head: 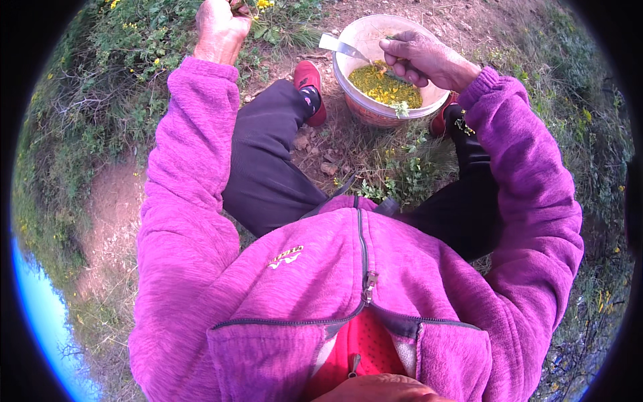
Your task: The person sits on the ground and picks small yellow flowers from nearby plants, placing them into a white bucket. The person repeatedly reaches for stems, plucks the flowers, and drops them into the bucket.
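My left hand [223,25] is closed at the top edge, partly cut off by the picture's rim. Some green stem shows in its fist, beside a yellow flower [264,4]. Over the bucket, my right hand [427,58] has thumb and forefinger pinched on what looks like a thin green stem. The round white plastic bucket [346,83] stands on the ground between my feet. Inside it lies a layer of yellow flower heads [387,90] and green bits. A flat pale strip [341,46] crosses the bucket's left rim and slants inward; its kind is unclear.
Dense green plants with yellow flowers [115,65] grow at the left. Bare soil and stones [329,168] lie before me, with low weeds [402,181] near the bucket. My red shoe [309,80] is close to its left side. More grass [567,100] covers the right.
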`<action>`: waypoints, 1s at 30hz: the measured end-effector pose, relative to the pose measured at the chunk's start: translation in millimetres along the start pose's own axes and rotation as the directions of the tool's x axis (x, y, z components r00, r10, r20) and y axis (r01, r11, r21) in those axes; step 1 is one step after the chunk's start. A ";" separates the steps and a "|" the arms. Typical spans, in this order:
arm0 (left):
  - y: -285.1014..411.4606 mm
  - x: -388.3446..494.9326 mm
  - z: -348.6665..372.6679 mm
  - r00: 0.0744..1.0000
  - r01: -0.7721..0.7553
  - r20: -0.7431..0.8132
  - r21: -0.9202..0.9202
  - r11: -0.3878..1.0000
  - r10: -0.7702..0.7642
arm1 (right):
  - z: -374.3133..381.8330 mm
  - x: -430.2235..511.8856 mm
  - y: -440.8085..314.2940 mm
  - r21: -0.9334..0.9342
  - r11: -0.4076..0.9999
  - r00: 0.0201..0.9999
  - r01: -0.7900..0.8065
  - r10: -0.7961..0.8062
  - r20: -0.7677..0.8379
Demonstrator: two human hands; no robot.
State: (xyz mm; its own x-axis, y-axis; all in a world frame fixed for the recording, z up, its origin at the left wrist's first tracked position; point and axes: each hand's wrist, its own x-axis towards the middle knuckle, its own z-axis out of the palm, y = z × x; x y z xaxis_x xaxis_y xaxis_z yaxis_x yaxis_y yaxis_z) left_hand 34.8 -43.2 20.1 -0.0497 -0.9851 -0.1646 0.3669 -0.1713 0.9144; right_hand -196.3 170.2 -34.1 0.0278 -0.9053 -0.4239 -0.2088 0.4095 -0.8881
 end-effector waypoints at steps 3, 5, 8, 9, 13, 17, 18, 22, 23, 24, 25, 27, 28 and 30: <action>-15.4 9.9 -5.8 0.975 0.029 0.219 0.069 0.997 -0.043 | -4.1 10.6 2.2 0.091 0.988 0.992 0.127 -0.128 -0.001; -29.4 9.0 -3.6 0.962 0.007 0.272 0.074 0.997 -0.027 | -8.9 10.3 -1.6 0.296 0.941 0.976 0.161 -0.197 0.096; -38.5 -9.2 4.7 0.895 -0.093 0.444 0.278 0.956 -0.042 | -12.5 -0.7 -14.0 0.534 0.800 0.917 0.274 -0.385 0.106; -38.7 -20.1 6.7 0.873 -0.158 0.486 0.372 0.915 -0.047 | -13.5 -5.2 -19.2 0.556 0.767 0.897 0.320 -0.435 0.082; -28.9 -61.5 18.5 0.705 -0.107 0.643 0.514 0.851 -0.300 | -3.3 -9.4 -39.3 0.539 0.773 0.893 0.335 -0.444 0.081; -23.9 -79.5 27.9 0.594 -0.180 0.763 0.434 0.883 -0.254 | 13.1 -10.2 -41.0 0.567 0.797 0.910 0.208 -0.370 0.187; -23.2 -80.3 28.6 0.585 -0.166 0.766 0.435 0.885 -0.267 | 15.3 -9.9 -40.6 0.599 0.780 0.906 0.184 -0.370 0.204; -24.2 -80.5 26.2 0.507 -0.102 0.809 0.400 0.911 -0.298 | 19.5 -8.7 -40.4 0.612 0.777 0.910 0.149 -0.349 0.222; -25.9 -80.7 25.6 0.542 -0.082 0.786 0.404 0.911 -0.299 | 19.9 -8.2 -41.0 0.595 0.791 0.919 0.142 -0.329 0.219; -28.5 -81.3 25.7 0.549 -0.063 0.781 0.394 0.917 -0.298 | 20.5 -7.6 -41.7 0.584 0.800 0.918 0.140 -0.326 0.226; -30.7 -81.0 26.1 0.589 -0.051 0.751 0.404 0.913 -0.299 | 20.7 -7.4 -42.2 0.565 0.815 0.929 0.130 -0.299 0.217; -40.3 -82.6 28.9 0.640 -0.036 0.727 0.350 0.936 -0.248 | 21.7 -7.4 -42.9 0.538 0.831 0.932 0.142 -0.295 0.211; -44.0 -82.8 30.1 0.655 -0.016 0.716 0.332 0.943 -0.241 | 21.6 -7.9 -43.1 0.523 0.841 0.933 0.137 -0.288 0.218; -50.4 -83.3 32.1 0.713 -0.067 0.680 0.306 0.950 -0.169 | 20.9 -9.5 -43.3 0.485 0.861 0.938 0.152 -0.280 0.204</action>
State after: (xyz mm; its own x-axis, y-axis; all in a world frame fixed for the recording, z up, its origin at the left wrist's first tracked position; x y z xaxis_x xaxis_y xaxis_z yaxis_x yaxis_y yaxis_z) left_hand -9.4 47.0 -0.4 -0.7294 -0.6838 -0.0197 0.0679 -0.1011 0.9926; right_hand -167.2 163.4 4.6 0.2836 -0.9409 -0.1850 0.2983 0.2700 -0.9155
